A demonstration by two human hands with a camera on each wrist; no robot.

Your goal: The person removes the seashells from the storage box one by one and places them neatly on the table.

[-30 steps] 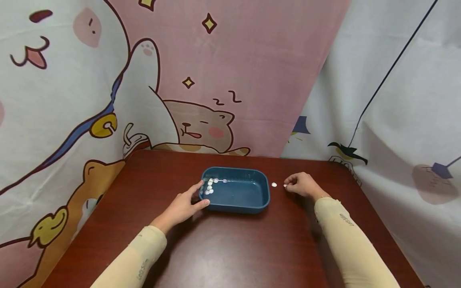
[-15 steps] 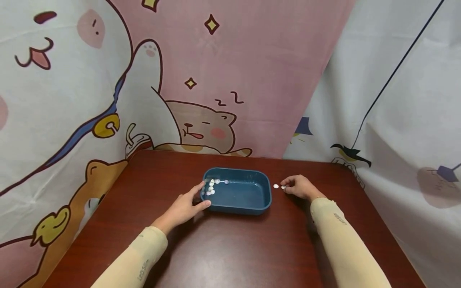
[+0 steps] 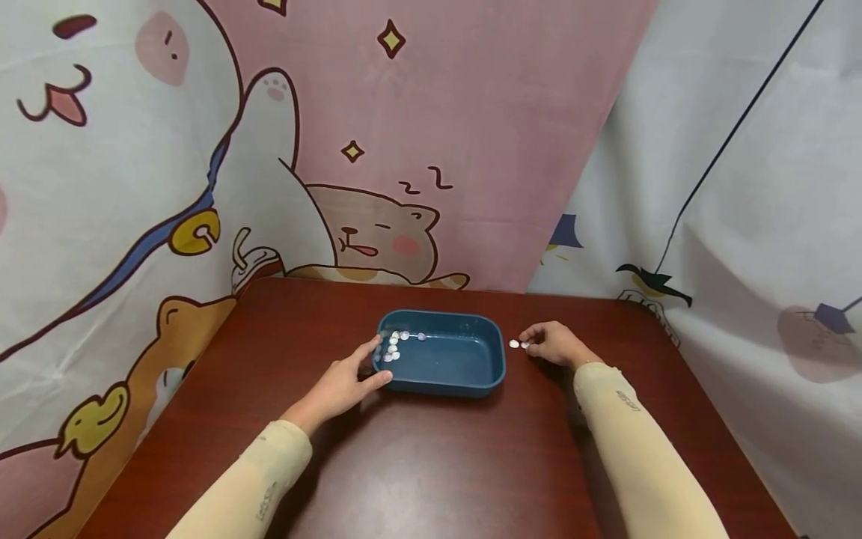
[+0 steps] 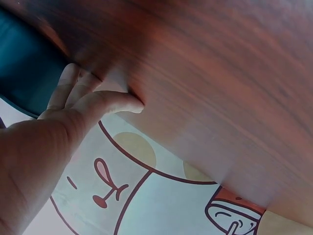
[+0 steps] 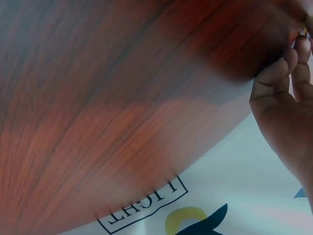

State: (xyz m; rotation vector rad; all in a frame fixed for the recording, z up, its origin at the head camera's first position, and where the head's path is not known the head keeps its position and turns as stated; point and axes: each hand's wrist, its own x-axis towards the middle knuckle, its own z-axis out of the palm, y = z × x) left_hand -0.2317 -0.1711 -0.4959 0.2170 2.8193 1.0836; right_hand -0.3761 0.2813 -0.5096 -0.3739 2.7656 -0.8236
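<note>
A patterned cloth (image 3: 491, 135) hangs behind and to both sides of the blue tray (image 3: 447, 364); a dark red table (image 3: 431, 464) lies under the tray and reaches well out in front of it. The tray sits upright, its inside bare to the right and dotted with small white pieces (image 3: 393, 341) toward its left end, about 7 by my count, though some are too small to separate surely.

The 2 hands work at opposite ends of the tray. The left hand (image 3: 343, 383) touches the tray's left end, thumb at the near corner and fingers at the left wall, spread well apart, seemingly to steady it. The right hand (image 3: 557, 344) is just beyond the tray's right end, thumb and forefinger nearly together, apparently pinching 1 white disc (image 3: 525, 345), mostly covered by the fingertips. A 2nd disc, the loose disc (image 3: 514, 343), lies on the table between those fingertips and the tray's right wall.

I judge the step in hand to be picking up or gathering these 2 discs. The next move likely calls for a secure fingertip grip on something flat and slippery, then a lift high enough to clear the tray's right wall.
</note>
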